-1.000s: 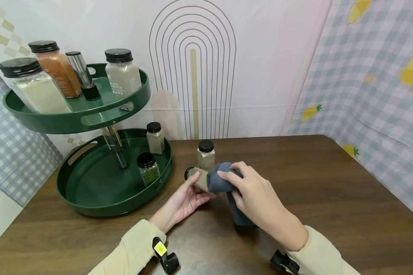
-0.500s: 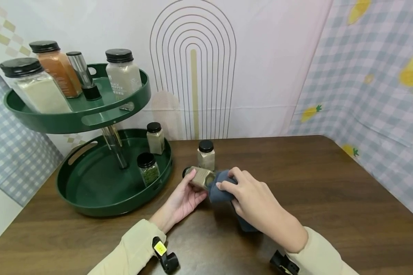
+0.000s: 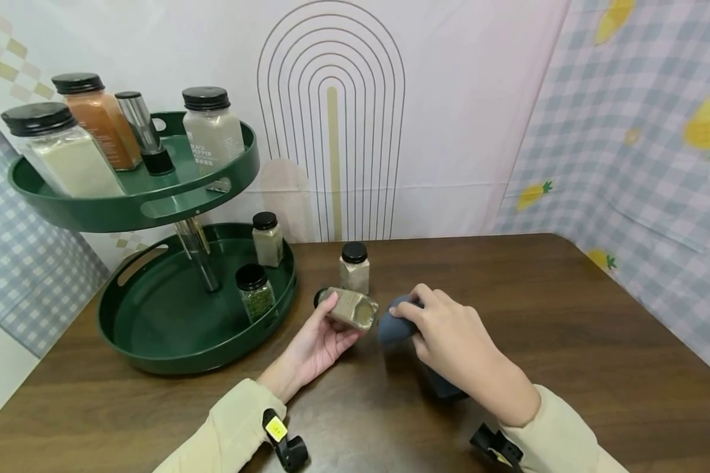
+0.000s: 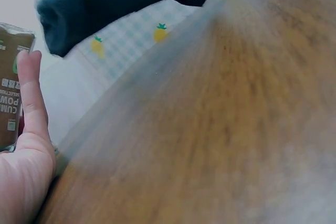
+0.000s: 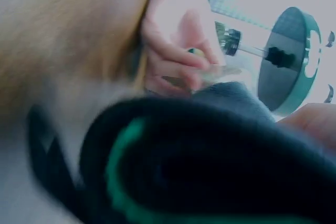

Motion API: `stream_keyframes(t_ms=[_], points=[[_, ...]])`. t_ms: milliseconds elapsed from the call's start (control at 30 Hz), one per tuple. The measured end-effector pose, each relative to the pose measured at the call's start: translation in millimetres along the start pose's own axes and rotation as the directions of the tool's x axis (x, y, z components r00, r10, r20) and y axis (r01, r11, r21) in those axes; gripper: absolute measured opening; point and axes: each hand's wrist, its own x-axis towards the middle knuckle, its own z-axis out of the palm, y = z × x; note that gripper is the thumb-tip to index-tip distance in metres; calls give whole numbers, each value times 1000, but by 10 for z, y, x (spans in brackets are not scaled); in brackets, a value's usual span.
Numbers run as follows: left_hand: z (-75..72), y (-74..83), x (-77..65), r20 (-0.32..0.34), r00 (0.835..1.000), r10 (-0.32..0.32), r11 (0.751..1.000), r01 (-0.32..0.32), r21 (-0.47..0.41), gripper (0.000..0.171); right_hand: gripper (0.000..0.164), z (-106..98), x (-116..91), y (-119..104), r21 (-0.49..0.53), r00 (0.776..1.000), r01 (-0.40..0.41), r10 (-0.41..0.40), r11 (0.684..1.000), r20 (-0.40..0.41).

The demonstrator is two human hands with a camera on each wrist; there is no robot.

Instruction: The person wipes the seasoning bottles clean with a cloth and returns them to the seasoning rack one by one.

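Note:
My left hand [image 3: 313,345] grips a small cumin powder jar [image 3: 352,309] lying on its side, black lid to the left and glass base to the right. In the left wrist view, part of the label shows on the jar [image 4: 9,98], beside the thumb. My right hand [image 3: 458,338] pinches a folded dark blue cloth [image 3: 398,323] just right of the jar's base, with a narrow gap between them. The cloth [image 4: 121,3] has a small hanging loop in the left wrist view. It fills much of the right wrist view, blurred.
Behind the held jar stands another small spice jar [image 3: 355,269]. At left, a two-tier green tray stand [image 3: 154,364] has two small jars on its lower tier. Larger jars and a steel cylinder [image 3: 142,128] are on top. Patterned fabric hangs behind the wooden table [image 3: 568,341].
The cloth has come off the jar's base and moved right with my right hand, baring the glass bottom. The left hand has shifted slightly left, still holding the jar.

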Motion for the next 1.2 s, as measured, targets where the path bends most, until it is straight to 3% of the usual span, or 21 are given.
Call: stream_keyframes(t_ms=[133,233,300,467,833,1200], points=[[-4,-2,-5,-3,1000,1,1000,-1,17,52,39,-57,13,18,110,992,-26,39,994,-121],[-10,-4,-6,4,1000,-5,1000,5,25,52,43,-50,21,20,179,978,27,12,983,-209],[-12,-10,-3,18,1000,-10,1000,9,27,50,44,-18,25,12,202,975,67,-21,977,-222],[-5,-23,9,24,1000,-8,999,7,43,45,40,78,19,-7,192,987,83,-53,978,-154],[-12,-12,-6,17,1000,-14,1000,14,24,52,36,116,17,24,123,998,2,6,992,-61],[-15,-17,-5,53,998,-16,999,14,34,49,34,46,8,39,60,997,-61,58,996,50]])
